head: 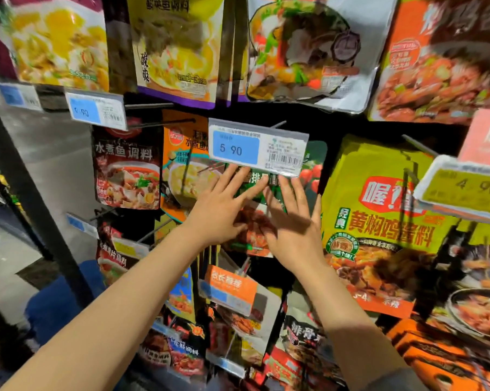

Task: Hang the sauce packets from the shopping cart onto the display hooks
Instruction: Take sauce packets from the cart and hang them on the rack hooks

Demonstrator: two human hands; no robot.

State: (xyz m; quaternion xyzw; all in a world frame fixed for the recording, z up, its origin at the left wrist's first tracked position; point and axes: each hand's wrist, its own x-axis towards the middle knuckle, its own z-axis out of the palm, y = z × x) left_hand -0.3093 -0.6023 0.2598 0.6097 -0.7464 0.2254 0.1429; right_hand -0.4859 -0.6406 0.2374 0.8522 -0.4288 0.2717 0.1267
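Green sauce packet hung on its display hook just under the 5.90 price tag, pressed flat by both hands; left hand and right hand spread, fingers straight, gripping nothing. Seemed the tail of one hanging step, smoothing the packet into line. Next probably called for letting go and reaching back to the cart, out of view

Both forearms bare, no rings/watch visible; grey sleeve edge at right elbow, blurred.
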